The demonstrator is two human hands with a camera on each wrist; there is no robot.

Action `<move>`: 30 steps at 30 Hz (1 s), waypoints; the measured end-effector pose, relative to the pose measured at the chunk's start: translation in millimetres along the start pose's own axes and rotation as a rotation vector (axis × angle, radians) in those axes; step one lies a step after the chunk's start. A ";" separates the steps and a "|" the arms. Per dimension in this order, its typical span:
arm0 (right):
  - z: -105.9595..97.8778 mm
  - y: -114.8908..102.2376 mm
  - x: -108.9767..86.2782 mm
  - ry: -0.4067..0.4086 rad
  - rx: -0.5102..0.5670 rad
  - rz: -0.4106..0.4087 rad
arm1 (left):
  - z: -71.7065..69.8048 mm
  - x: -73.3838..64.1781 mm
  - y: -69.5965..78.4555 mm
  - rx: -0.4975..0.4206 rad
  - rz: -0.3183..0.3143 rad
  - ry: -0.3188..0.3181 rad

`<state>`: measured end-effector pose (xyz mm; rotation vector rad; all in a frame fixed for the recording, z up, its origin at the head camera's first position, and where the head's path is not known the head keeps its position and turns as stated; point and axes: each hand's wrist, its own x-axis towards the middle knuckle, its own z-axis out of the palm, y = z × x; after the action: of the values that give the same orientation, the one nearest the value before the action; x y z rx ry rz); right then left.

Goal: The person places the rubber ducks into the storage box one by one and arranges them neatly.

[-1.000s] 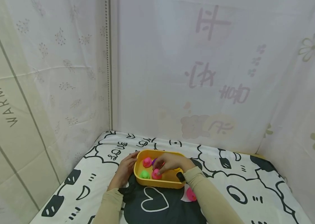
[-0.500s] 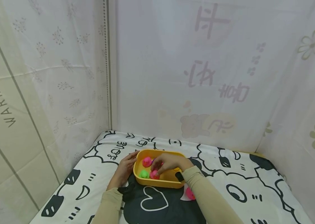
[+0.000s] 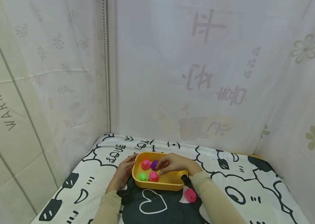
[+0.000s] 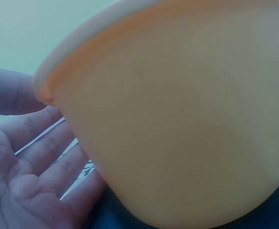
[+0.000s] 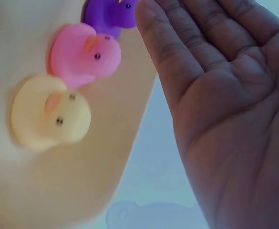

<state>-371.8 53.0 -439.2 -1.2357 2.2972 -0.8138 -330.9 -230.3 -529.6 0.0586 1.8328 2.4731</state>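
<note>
A yellow plastic tub (image 3: 160,185) holds several small rubber ducks. Toward its left end are a pink duck (image 3: 146,164), a purple duck (image 3: 154,165), a green duck (image 3: 143,177) and another pink duck (image 3: 153,176), close beside the green one. My right hand (image 3: 174,163) hovers over the tub with relaxed fingers and nothing in them, fingertips just right of the purple and nearer pink ducks. In the right wrist view a pale yellow duck (image 5: 51,113) lines up with a pink and a purple one. My left hand (image 3: 125,171) touches the tub's left end, its fingers (image 4: 48,152) straight along the wall.
One more pink duck (image 3: 190,195) lies on the bedding outside the tub, by my right forearm. The black-and-white patterned sheet (image 3: 87,180) spreads under everything. Pale printed curtains (image 3: 160,77) hang behind and on both sides.
My right hand has set the nearer pink duck down beside the green one, let go, and drawn slightly up and right. My left hand stays at the tub's end.
</note>
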 end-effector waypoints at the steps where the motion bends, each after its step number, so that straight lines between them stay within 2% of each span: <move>1: -0.2 1.4 -4.8 0.011 0.012 -0.001 | -0.6 -0.6 -0.5 -0.005 -0.003 -0.003; 6: -3.3 7.8 -34.4 0.084 0.107 -0.008 | -2.0 -1.6 -2.1 -0.024 -0.010 -0.017; 10: -6.4 14.0 -63.1 0.169 0.142 0.005 | 0.3 -2.0 -0.8 -0.008 0.000 -0.012; 17: 1.2 42.6 -109.8 0.317 0.189 0.070 | 3.3 -2.0 1.1 0.009 -0.004 0.002; 22: 7.1 62.8 -131.0 0.380 0.223 0.128 | 1.5 -0.8 0.6 0.009 -0.010 0.011; 26: 7.5 74.8 -140.9 0.368 0.257 0.144 | 1.7 0.3 1.2 -0.010 -0.017 0.009; 30: 6.1 79.2 -146.4 0.270 0.341 0.138 | 1.5 0.4 1.1 -0.006 -0.013 -0.002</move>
<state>-339.6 209.8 -484.9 -0.8507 2.2856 -1.3221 -331.2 -229.2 -528.1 0.0489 1.8186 2.4690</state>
